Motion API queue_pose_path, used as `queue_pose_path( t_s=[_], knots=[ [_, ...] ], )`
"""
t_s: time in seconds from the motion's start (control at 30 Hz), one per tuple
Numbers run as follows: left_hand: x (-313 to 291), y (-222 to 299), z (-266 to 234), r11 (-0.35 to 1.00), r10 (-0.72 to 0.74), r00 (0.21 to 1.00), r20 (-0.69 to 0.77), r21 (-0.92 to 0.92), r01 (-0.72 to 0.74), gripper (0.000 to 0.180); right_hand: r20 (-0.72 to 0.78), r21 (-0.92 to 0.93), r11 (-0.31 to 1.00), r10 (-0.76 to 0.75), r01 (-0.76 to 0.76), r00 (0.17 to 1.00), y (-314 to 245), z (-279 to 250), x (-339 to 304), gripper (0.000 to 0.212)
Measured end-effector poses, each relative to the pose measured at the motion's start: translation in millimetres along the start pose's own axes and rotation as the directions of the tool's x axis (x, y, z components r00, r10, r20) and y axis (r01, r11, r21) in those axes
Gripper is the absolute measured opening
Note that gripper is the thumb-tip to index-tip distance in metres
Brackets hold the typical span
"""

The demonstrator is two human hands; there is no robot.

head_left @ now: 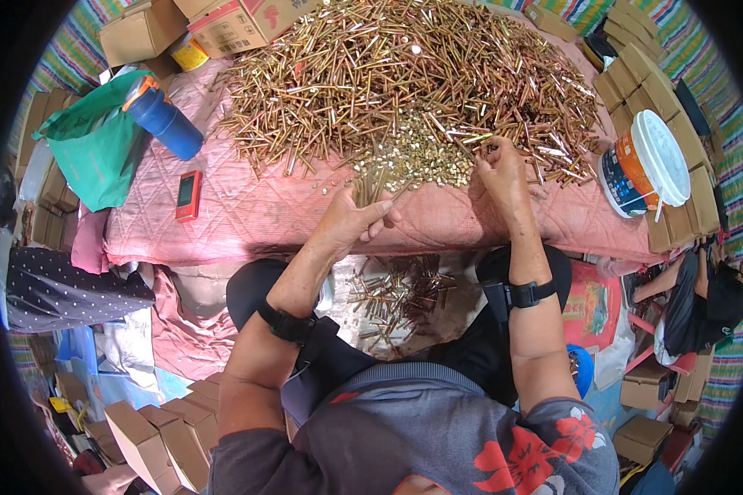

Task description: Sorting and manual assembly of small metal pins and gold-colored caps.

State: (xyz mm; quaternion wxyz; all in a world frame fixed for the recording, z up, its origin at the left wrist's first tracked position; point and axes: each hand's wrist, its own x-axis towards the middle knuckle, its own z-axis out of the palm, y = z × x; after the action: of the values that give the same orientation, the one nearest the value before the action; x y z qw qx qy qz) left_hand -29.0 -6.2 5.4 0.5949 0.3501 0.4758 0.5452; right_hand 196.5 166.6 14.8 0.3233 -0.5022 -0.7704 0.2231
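Loose brass-coloured rods, heaped and in hand, on a pink quilted cover

Landmark: heap of brass-coloured rods (pixel 388 74), its far edge cut off by the picture's top.

Left hand (pixel 351 219): at the heap's near edge, fingers closed around a bundle of slim rods (pixel 373 183); lower ends hidden by the palm, count unclear.

Right hand (pixel 505 173): at the heap's near right edge, fingertips drawn narrow; whether they hold a rod cannot be told.

Small pale pieces (pixel 437 162): along the heap's near margin, between the hands, too small to identify.

Room: the pink quilted cover (pixel 281 210) shows a bare strip from the heap to its near edge, wider left of the heap, where a red handheld device (pixel 188 196) and blue bottle (pixel 167 124) lie. Right of the heap, a lidded bucket (pixel 636 165) limits the space.

Orientation: bundled rods point away from the person, long axes toward the heap, slightly fanned; heaped rods lie in mixed directions.
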Motion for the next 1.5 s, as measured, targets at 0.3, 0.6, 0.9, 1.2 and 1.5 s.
queue_pose_path(
  t_s=[0.3, 0.6, 0.9, 1.2, 1.5],
  knots=[
    [2.8, -4.4, 3.8, 1.000, -0.005, 1.000, -0.024, 0.031, 0.006, 0.018, 0.491, 0.833, 0.341, -0.097, -0.435, 0.866, -33.6, 17.9, -20.9, 0.012],
    [1.2, -2.7, 5.7, 0.998, 0.003, 1.000, -0.001, 0.069, -0.003, 0.020, 0.512, 0.816, 0.374, -0.110, -0.442, 0.852, -38.7, 26.2, -26.4, 0.011],
    [3.1, -6.3, 5.7, 0.988, 0.001, 1.000, -0.003, 0.157, -0.001, 0.019, 0.524, 0.793, 0.424, -0.107, -0.438, 0.845, -41.7, 28.5, -30.6, 0.011],
    [2.7, -4.7, 7.6, 0.997, 0.025, 0.999, -0.041, 0.068, -0.022, 0.024, 0.611, 0.706, 0.567, -0.182, -0.426, 0.770, -54.7, 33.7, -38.7, 0.009],
    [3.3, 2.9, 1.3, 0.970, 0.003, 0.990, -0.139, -0.241, -0.036, 0.019, 0.355, 0.502, 0.865, -0.173, -0.031, 0.919, -48.0, 24.8, -29.0, 0.006]
  ],
)
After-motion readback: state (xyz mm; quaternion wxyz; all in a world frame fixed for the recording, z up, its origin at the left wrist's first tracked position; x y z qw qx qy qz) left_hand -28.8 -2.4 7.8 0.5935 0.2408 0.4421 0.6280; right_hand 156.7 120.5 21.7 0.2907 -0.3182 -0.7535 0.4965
